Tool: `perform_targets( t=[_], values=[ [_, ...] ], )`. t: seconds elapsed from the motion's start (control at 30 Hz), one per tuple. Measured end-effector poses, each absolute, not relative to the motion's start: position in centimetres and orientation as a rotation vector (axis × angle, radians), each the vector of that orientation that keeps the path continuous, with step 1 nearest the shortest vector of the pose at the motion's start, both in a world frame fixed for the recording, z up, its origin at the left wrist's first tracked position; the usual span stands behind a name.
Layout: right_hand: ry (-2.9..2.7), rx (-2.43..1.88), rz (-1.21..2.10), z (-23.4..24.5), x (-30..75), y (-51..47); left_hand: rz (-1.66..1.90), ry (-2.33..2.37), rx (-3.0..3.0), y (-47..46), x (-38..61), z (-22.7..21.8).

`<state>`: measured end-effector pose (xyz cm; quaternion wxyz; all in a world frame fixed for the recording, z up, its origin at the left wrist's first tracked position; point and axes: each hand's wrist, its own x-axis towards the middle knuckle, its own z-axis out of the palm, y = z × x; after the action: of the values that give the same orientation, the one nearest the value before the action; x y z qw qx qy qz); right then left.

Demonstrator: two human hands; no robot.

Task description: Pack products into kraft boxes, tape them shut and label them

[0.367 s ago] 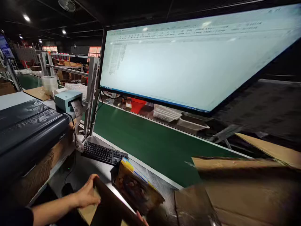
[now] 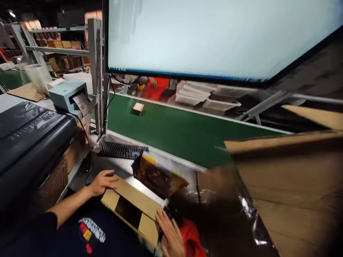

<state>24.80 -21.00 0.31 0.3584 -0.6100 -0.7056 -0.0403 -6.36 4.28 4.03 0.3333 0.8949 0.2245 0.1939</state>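
Note:
My left hand (image 2: 103, 182) grips the far left corner of a flat cardboard box (image 2: 134, 210) with a dark panel on its face, fingers curled over the edge. My right hand (image 2: 171, 235) presses on the box's near right end, fingers spread along it. The box lies tilted at the edge of the grey worktop. Just beyond it rests a dark glossy packet with a yellow edge (image 2: 158, 175). A red item (image 2: 191, 239) shows beside my right hand.
A black keyboard (image 2: 120, 150) sits behind the packet. A green conveyor belt (image 2: 174, 132) carries a small brown parcel (image 2: 138, 108). A large monitor (image 2: 203, 35) hangs above. A label printer (image 2: 66, 93), black plastic bags (image 2: 29, 125) and a large open carton (image 2: 289, 192) flank the spot.
The view has tipped downward. The cardboard box has come flatter and lower, my right hand now lies on its near end, and a small parcel has appeared on the belt.

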Motion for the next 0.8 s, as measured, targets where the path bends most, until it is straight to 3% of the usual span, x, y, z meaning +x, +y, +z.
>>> perform_targets(
  t=[0.1, 0.2, 0.4, 0.6, 0.8],
  values=[
    [-1.978, -1.766, 0.092, 3.5, 23.1, -22.9, 0.129, 0.579, 2.535, 4.3, -9.5, 6.7],
    [-1.895, -1.808, 0.276, 5.0, 21.5, -22.9, 0.026, 0.495, 2.496, 4.0, -10.6, 8.2],
    [-1.248, -1.927, 0.148, 3.9, 18.8, -19.3, 0.482, 0.79, 2.276, 2.9, -8.5, 6.8],
    [-0.602, -1.797, 0.401, 1.5, 18.6, -19.1, 0.798, 0.976, 1.954, 1.9, -6.3, 6.3],
    [-0.185, -2.66, 0.465, -1.4, 25.0, -23.0, 0.618, 1.04, 1.471, 1.9, -6.7, 5.5]
  ],
)
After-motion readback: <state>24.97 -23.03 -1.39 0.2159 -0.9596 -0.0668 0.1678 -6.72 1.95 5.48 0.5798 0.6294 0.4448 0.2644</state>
